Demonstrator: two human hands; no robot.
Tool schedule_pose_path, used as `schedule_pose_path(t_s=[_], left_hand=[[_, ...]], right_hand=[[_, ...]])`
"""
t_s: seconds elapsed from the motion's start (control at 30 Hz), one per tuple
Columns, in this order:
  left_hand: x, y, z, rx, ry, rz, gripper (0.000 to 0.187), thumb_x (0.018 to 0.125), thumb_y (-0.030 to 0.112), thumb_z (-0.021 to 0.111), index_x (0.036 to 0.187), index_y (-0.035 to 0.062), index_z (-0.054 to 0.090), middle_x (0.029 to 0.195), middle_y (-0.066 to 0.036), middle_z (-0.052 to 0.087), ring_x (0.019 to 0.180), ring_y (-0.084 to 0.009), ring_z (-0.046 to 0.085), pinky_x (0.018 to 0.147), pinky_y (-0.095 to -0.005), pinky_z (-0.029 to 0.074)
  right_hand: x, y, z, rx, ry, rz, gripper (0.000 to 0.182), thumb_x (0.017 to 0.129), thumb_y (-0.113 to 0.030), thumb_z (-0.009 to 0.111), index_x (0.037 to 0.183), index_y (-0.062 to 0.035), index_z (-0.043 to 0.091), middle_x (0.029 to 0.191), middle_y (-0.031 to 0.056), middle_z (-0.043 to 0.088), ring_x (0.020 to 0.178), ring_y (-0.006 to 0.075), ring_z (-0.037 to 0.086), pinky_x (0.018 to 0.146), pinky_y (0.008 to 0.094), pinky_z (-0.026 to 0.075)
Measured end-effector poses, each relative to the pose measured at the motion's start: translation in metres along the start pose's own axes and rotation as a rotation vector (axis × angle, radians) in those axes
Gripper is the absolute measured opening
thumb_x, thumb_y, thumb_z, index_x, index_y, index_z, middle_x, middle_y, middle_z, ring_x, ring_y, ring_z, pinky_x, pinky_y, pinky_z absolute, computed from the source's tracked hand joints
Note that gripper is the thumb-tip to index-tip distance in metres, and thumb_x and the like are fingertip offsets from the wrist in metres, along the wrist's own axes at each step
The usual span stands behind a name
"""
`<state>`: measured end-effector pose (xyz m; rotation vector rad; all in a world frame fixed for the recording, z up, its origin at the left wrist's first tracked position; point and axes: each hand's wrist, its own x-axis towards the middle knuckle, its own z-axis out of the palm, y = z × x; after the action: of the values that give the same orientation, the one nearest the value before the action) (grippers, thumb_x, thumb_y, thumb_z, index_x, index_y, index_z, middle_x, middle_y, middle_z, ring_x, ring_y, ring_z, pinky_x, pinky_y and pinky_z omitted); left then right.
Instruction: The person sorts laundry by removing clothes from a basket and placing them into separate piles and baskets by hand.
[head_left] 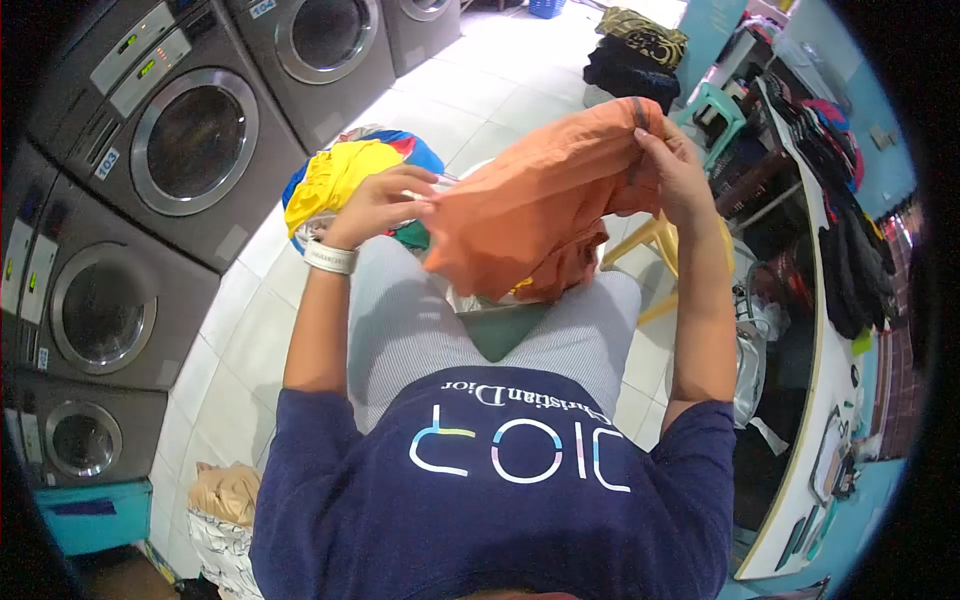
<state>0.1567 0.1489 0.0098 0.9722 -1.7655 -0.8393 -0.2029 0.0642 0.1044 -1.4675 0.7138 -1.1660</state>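
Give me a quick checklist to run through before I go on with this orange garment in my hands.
1. Left hand grips the orange garment at its edge: ok.
2. Right hand pinches the dark-trimmed top edge: ok.
3. Garment held up off the floor: ok.
4. Garment spread flat: not ok, it hangs bunched.
5. Bag of coloured laundry within reach below the left hand: ok.
6. Garment right side out: cannot tell.
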Motion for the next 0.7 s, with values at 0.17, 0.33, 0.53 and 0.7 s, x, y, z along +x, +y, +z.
schedule_pose_path(t_s=[0.17,0.33,0.53,0.7], left_hand=[[0.011,-0.006,0.03,0.668,0.036,0.156,0.017,0.077,0.013,0.063,0.093,0.0068,0.066,0.106,-0.014,0.058,0.097,-0.0286,0.057,0.082,-0.0354,0.047],[0.016,0.005,0.071,1.135,-0.271,0.447,0.02,0.075,0.017,0.056,0.092,0.0097,0.064,0.102,-0.009,0.059,0.099,-0.0254,0.055,0.086,-0.0368,0.045],[0.011,0.004,0.087,1.378,-0.666,0.57,0.018,0.077,0.021,0.055,0.089,0.0132,0.066,0.094,-0.002,0.06,0.101,-0.0198,0.053,0.081,-0.036,0.043],[0.01,0.009,0.097,1.388,-0.711,0.558,0.016,0.08,0.024,0.054,0.086,0.0156,0.066,0.096,-0.001,0.059,0.104,-0.0192,0.052,0.077,-0.0321,0.04]], right_hand=[[-0.001,-0.008,0.031,-0.19,-0.054,-0.074,0.028,0.086,-0.004,0.052,0.113,0.003,0.056,0.1,0.0023,0.061,0.089,0.0081,0.055,0.08,0.0229,0.044],[-0.024,-0.021,0.029,-0.505,-0.07,-0.066,0.028,0.081,-0.002,0.051,0.108,0.0046,0.059,0.095,0.0011,0.06,0.086,0.0072,0.054,0.077,0.0222,0.043],[-0.078,-0.029,-0.003,-0.435,0.104,-0.072,0.033,0.078,0.001,0.051,0.11,0.006,0.058,0.099,0.0055,0.061,0.091,0.0112,0.057,0.082,0.0239,0.044],[-0.116,-0.064,-0.036,-0.174,0.33,-0.164,0.037,0.081,0.0,0.054,0.117,0.0051,0.052,0.108,0.0122,0.061,0.095,0.0183,0.061,0.084,0.0282,0.048]])
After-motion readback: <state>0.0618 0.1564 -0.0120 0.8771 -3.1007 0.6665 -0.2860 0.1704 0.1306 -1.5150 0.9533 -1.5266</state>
